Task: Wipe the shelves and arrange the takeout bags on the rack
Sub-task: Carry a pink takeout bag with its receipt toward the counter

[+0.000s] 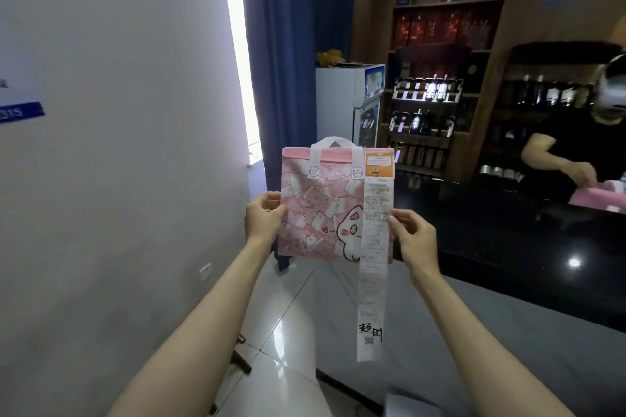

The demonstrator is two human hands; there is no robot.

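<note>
**Pink takeout bag held up at arm's length beside the counter**

A glossy black stone countertop is seen running along the right, with a grey front panel below it and pale, shiny floor tiles underneath. A plain white wall fills the left side, a small white socket is set low in it, and a long dark-blue curtain is hung beside a bright strip of window. Behind the counter, a tall brown wooden shelf unit is stacked with dark bottles and boxes, and a white upright fridge is stood next to it. At the far right a second person in a black short-sleeved top is glimpsed at the counter, with something pink under the hands; what it is cannot be made out through the blur.

Now to the centre: a flat pink cartoon-printed takeout bag with white loop handles is held upright in mid-air, clear of the counter and floor. Its left edge is pinched by the left hand, thumb in front and fingers curled behind. Its right edge is gripped by the right hand, the thumb pressed against a long white paper receipt that is fixed near the bag's top right corner and is left dangling well below the bag's bottom edge.
</note>
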